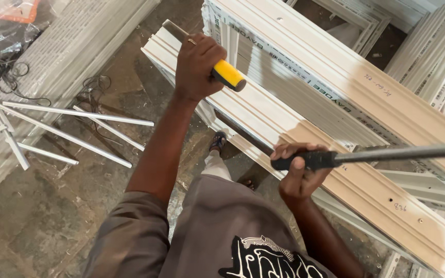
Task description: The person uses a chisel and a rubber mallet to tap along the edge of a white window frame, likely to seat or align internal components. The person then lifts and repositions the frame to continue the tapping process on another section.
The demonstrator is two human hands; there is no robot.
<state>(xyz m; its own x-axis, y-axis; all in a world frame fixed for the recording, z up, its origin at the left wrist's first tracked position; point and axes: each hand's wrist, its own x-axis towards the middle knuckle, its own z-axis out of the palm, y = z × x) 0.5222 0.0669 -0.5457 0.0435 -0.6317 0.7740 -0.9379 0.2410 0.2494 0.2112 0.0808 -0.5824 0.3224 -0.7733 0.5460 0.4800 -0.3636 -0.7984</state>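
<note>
Right hand (300,175) is clamped on a black-handled hammer (387,153); left hand (198,64) grips a yellow-handled chisel (222,72) set against the white window frame (336,154). Keep the chisel steady and strike squarely; the frame leans among stacked frames.

Two hands, left (198,64) and right (300,172), each hold one tool: one yellow-gripped tool (226,74) and one black-handled tool (387,154). About six thin white strips (73,113) lie on the floor (32,216). One foot (218,141) shows. Stacked white frames (336,103) are too many to count.
</note>
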